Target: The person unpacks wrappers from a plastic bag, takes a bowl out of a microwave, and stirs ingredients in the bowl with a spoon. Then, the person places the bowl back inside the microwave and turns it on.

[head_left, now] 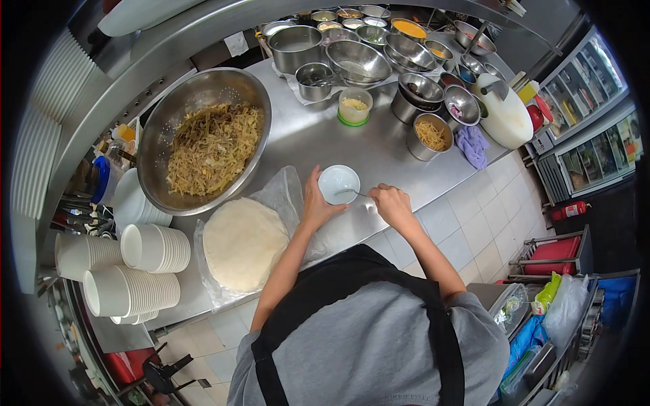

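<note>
A small white bowl is on the steel counter in front of me, with my left hand curved around its left side. My right hand is closed on the handle of a spoon, whose far end rests inside the bowl. What the bowl contains is too small to tell. Left of my left arm, a round slab of pale dough lies on clear plastic. Beyond it stands a large steel bowl of shredded food.
White container stacks stand at the left. A green-based tub, steel pots, a pot of yellow strips and a purple cloth lie across the counter. The counter's front edge runs close to my body.
</note>
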